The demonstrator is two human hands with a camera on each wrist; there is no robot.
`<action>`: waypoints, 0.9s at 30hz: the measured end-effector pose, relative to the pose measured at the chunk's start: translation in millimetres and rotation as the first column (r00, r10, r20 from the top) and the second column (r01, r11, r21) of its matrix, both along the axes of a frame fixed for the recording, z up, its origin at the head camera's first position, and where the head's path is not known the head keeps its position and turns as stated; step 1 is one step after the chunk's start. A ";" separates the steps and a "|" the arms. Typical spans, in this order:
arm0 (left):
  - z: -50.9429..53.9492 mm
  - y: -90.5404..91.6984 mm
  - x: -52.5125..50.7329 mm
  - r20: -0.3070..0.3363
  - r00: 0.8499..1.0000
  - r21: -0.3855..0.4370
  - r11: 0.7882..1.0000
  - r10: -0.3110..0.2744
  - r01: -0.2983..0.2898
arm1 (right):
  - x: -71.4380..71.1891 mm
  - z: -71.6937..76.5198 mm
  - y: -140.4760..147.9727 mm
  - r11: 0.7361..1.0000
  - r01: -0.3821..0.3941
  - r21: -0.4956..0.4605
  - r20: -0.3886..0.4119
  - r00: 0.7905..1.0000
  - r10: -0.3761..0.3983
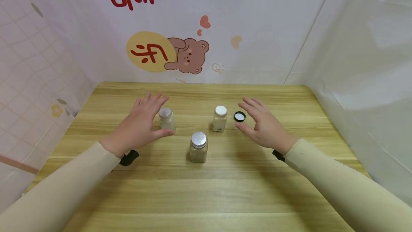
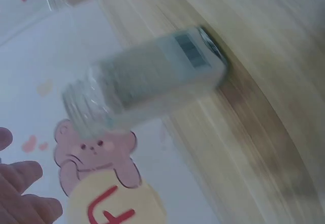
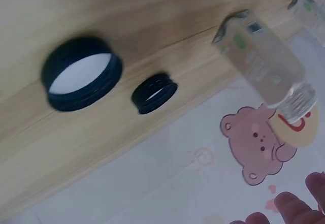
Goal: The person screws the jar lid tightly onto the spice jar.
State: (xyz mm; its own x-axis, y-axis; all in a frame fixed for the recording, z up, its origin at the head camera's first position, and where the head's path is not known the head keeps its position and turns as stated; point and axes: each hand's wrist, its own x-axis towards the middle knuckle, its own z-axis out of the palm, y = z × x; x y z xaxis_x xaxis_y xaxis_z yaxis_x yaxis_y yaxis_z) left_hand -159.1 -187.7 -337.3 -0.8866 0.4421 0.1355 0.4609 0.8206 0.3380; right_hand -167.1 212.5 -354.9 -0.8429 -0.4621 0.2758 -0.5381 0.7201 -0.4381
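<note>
My left hand (image 1: 137, 126) hovers with spread fingers beside a glass jar (image 1: 167, 121) of pale contents, partly behind the thumb; whether it touches the jar I cannot tell. Its threaded neck, without a cap, shows on the glass jar (image 2: 147, 79) in the left wrist view. My right hand (image 1: 268, 126) has its fingers extended, holding nothing, near a black lid (image 1: 239, 116) that lies with its white liner up. Between the hands stand a silver-topped jar (image 1: 198, 149), nearer me, and a white-topped jar (image 1: 220, 120) farther back.
Two black lids show in the right wrist view, a larger-looking one (image 3: 81, 74) and a smaller-looking one (image 3: 154, 93). The wooden table (image 1: 199, 196) ends at a white backdrop (image 1: 264, 31) with a printed bear. White sheeting (image 1: 370, 63) hangs along the right side.
</note>
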 end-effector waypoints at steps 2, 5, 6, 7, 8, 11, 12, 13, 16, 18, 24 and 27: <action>-2.0 -4.6 -3.7 0.021 1.000 0.001 1.000 0.020 -0.020 | -2.6 -1.7 6.1 1.000 0.018 0.022 0.005 1.000 -0.018; -5.2 -10.9 -9.4 0.059 0.997 0.003 0.999 0.047 -0.047 | -5.5 -4.2 15.1 0.998 0.037 0.052 0.016 0.999 -0.037; -6.2 -13.0 -11.4 0.074 0.996 0.006 0.998 0.055 -0.055 | -6.2 -4.6 17.7 0.997 0.043 0.062 0.022 0.999 -0.044; -7.7 -15.3 -13.5 0.086 0.994 0.006 0.998 0.063 -0.064 | -6.7 -5.0 20.5 0.996 0.048 0.070 0.028 0.998 -0.051; -9.1 -17.4 -15.5 0.098 0.993 0.006 0.997 0.071 -0.071 | -7.3 -5.5 23.3 0.995 0.056 0.081 0.036 0.998 -0.059; -14.4 -23.9 -20.6 0.129 0.988 0.001 0.996 0.088 -0.089 | -9.4 -7.3 31.2 0.990 0.076 0.118 0.075 0.993 -0.086; -16.1 -25.9 -22.1 0.142 0.985 -0.001 0.995 0.094 -0.095 | -10.5 -8.4 33.9 0.988 0.085 0.132 0.088 0.991 -0.097; -18.1 -27.9 -23.2 0.151 0.983 -0.006 0.995 0.100 -0.100 | -11.5 -9.4 36.7 0.985 0.091 0.146 0.101 0.989 -0.107; -23.5 -32.6 -25.7 0.184 0.976 -0.018 0.993 0.114 -0.113 | -14.3 -12.6 44.2 0.977 0.106 0.184 0.140 0.981 -0.133; -26.3 -34.7 -26.8 0.202 0.972 -0.024 0.993 0.122 -0.119 | -15.0 -13.9 48.2 0.973 0.111 0.200 0.155 0.977 -0.144; -35.8 -39.1 -30.0 0.228 0.965 -0.027 0.991 0.131 -0.129 | -15.5 -17.3 55.5 0.967 0.098 0.237 0.171 0.975 -0.141; -41.4 -40.9 -32.0 0.242 0.962 -0.016 0.992 0.126 -0.126 | -16.0 -19.3 58.3 0.961 0.093 0.259 0.186 0.972 -0.144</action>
State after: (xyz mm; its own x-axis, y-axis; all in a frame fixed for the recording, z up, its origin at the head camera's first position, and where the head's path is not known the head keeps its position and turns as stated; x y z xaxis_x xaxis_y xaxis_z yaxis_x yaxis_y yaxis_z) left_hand -191.1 -228.5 -378.7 -0.9416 0.3244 -0.0904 0.2578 0.8671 0.4262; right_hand -183.1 270.8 -374.3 -0.9218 -0.3873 -0.0153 -0.3612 0.8725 -0.3290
